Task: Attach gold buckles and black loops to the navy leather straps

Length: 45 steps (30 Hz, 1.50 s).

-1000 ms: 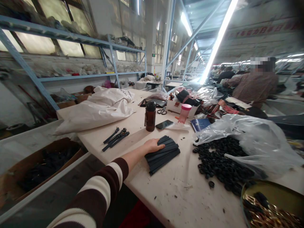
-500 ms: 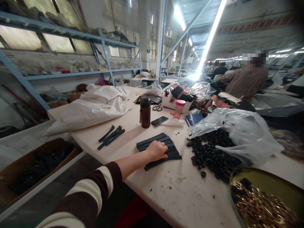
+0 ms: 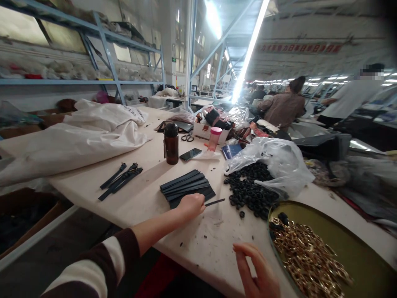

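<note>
My left hand [image 3: 191,205] is closed on a thin black strap [image 3: 216,202], whose free end points right. It is just in front of a fanned stack of flat black straps [image 3: 182,186]. Low in the view, my right hand [image 3: 257,271] hovers over the near table edge with thumb and forefinger curved and a gap between them. Nothing shows in it. To its right, a round greenish tray [image 3: 350,236] holds gold-coloured metal buckles [image 3: 310,252]. Small black loops [image 3: 249,186] lie heaped by a clear plastic bag [image 3: 279,161].
Several finished-looking straps [image 3: 120,180] lie at left, before a large white sack [image 3: 102,128]. A brown bottle [image 3: 171,144], phone [image 3: 190,154], scissors [image 3: 187,137] and pink-lidded cup [image 3: 214,138] stand or lie farther back. Two people [image 3: 282,103] are beyond the table.
My left hand has drawn one strap off the stack toward me. My right hand has come into view at the bottom. The view has swung right.
</note>
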Each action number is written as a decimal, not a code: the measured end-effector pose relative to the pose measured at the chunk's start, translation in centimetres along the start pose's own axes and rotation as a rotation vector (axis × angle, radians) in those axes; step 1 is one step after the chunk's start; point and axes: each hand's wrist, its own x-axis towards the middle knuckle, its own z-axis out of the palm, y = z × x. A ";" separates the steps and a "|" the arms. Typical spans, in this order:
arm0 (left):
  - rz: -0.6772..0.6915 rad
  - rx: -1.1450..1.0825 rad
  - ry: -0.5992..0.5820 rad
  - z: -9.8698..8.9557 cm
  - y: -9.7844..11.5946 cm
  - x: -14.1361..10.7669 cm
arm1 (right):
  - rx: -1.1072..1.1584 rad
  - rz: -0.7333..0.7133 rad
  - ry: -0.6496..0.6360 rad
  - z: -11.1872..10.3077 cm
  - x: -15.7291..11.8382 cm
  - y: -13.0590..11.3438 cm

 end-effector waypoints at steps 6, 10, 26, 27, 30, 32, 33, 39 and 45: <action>0.142 -0.322 -0.203 -1.8 3.1 -3.3 | 0.355 0.410 0.010 1.3 3.6 1.3; -0.014 -0.763 -0.418 0.3 4.6 -4.8 | 0.335 0.372 -0.109 0.5 4.9 1.1; -0.530 -1.384 -0.469 4.1 5.7 -4.6 | -0.555 0.163 -0.201 0.5 11.8 5.9; -0.529 -1.390 -0.479 4.1 5.7 -4.6 | -0.507 0.174 -0.210 0.3 11.6 5.7; -0.437 -1.349 -0.435 4.3 5.9 -4.4 | -0.352 0.210 -0.236 0.1 10.1 4.5; -0.322 -1.248 -0.351 4.4 5.9 -4.2 | -0.075 0.308 -0.257 0.1 8.8 3.4; -0.270 -1.186 -0.310 4.4 6.0 -4.1 | 0.160 0.399 -0.258 0.2 8.1 2.8; -0.189 -0.917 -0.164 3.9 6.0 -4.7 | 0.835 0.718 -0.094 0.7 5.5 0.6; -0.171 -0.804 -0.130 3.3 6.1 -5.6 | 0.755 0.639 -0.115 0.2 5.2 0.7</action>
